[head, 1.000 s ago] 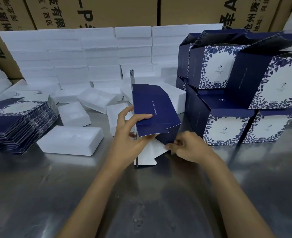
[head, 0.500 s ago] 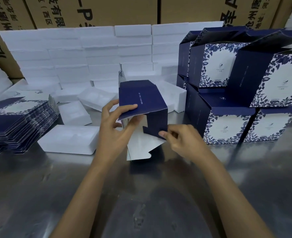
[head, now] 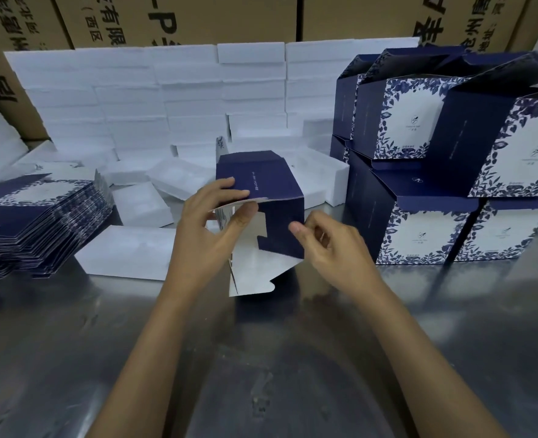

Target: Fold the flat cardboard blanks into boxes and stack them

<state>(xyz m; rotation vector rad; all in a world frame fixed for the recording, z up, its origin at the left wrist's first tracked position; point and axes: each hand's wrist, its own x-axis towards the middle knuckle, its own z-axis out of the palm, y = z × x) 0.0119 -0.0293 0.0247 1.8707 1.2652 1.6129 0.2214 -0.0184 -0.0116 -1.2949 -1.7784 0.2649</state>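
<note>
Navy half-folded box [head: 269,197] hides left hand's [head: 209,235] thumb; right hand [head: 330,245] pinches its flap.

Two hands fold a blue box blank above a metal tabletop.

The left hand [head: 210,235] grips the half-open blank [head: 261,184] at its top panel, while the right hand [head: 330,245] pinches its lower right edge. A pile of flat blanks [head: 37,222] lies at the left, finished boxes [head: 451,172] are stacked at the right, and white foam trays [head: 153,99] stand behind on the tabletop [head: 261,358].
</note>
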